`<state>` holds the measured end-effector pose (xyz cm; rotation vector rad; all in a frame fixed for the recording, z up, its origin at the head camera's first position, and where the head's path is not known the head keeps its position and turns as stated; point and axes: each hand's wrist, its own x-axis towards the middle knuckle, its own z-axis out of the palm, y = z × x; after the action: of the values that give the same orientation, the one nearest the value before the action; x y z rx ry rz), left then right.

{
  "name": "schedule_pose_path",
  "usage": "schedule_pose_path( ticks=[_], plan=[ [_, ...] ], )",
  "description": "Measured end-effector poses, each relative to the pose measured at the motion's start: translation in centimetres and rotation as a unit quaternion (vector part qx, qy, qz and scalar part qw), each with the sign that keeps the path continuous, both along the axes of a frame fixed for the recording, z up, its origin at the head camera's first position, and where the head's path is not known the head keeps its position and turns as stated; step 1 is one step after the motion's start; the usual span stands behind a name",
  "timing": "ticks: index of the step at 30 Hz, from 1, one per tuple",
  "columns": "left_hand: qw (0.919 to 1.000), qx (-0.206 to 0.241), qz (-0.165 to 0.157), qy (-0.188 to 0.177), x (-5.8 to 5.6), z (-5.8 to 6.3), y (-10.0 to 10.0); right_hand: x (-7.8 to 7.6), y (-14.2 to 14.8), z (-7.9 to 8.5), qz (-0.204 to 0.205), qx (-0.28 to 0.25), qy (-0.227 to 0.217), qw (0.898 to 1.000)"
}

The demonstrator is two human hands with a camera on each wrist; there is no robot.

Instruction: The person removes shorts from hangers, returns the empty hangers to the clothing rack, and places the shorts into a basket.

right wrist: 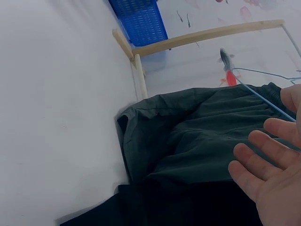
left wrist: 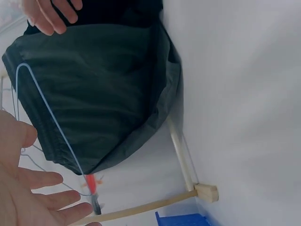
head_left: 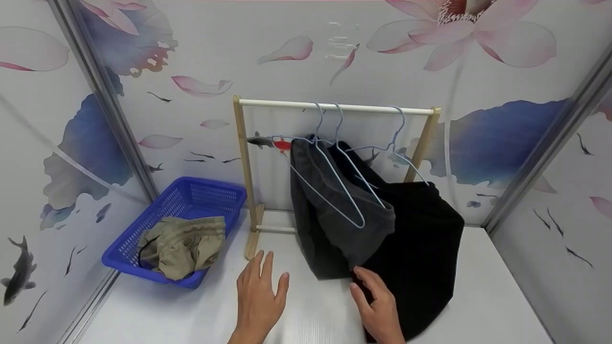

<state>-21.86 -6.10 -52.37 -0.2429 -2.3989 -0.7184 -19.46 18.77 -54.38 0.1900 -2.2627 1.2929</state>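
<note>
My left hand is held over the white table in front of the rack, fingers spread and holding nothing. To its right, my right hand has loosely bent fingers, its fingertips near the lower edge of the dark grey garment. That garment, with a gathered waistband in the left wrist view, hangs from the rack on a blue wire hanger. Beside it a black garment hangs lower, reaching down to the table. In the right wrist view, my right hand shows an open palm before the grey cloth.
A small wooden rack with a white rail carries several blue wire hangers. Left of it stands a blue plastic basket with a crumpled khaki garment inside. Panels printed with flowers and fish enclose the white table.
</note>
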Motion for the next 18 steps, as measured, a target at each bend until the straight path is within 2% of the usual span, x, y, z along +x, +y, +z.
schedule_pose_path(
  ticks=[10,18],
  plan=[
    [0.9998,-0.008,-0.002,-0.016,0.5,-1.3,0.9,0.1,-0.2,-0.8,-0.009,-0.008,-0.009,1.000],
    [0.9995,-0.029,-0.004,-0.016,0.8,-2.0,1.6,0.0,-0.1,-1.4,-0.011,-0.041,-0.013,0.999]
  ],
)
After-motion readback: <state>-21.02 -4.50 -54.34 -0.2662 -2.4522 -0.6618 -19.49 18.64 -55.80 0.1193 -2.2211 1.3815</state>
